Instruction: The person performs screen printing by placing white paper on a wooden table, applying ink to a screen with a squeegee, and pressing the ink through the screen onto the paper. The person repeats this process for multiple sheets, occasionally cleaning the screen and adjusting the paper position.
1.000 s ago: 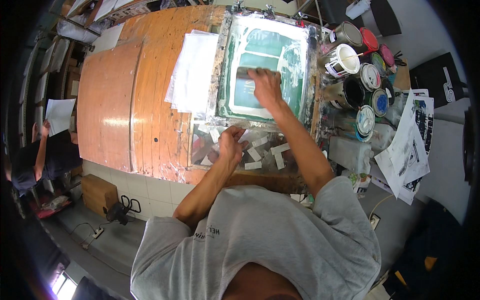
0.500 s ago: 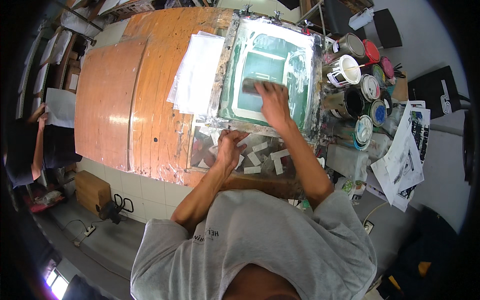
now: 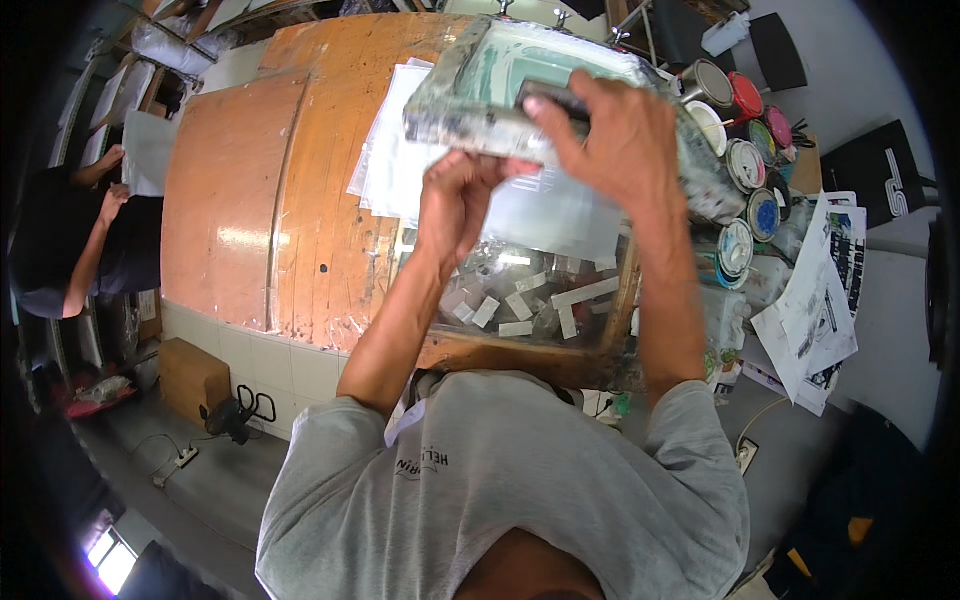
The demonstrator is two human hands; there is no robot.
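Paint-crusted and grey, the printing screen frame [image 3: 470, 110] is tilted up over the orange wooden tabletop [image 3: 240, 190], its near edge raised toward the person. The left hand [image 3: 455, 200] is closed on the underside of this near edge, at about 7 o'clock of the frame. The right hand [image 3: 610, 130] is clenched around a dark squeegee [image 3: 555, 98] and rests on top of the frame rail at about 5 o'clock.

The frame looks rigid and rather heavy, but its pale green mesh [image 3: 540, 60] is probably thin and easy to tear. So it is better to hold only the thick rails, not the mesh. Wet ink may make the rails slippery.

A stack of white sheets [image 3: 390, 150] lies at 9 o'clock of the frame, and open paint cans [image 3: 745, 165] stand at 3 o'clock.
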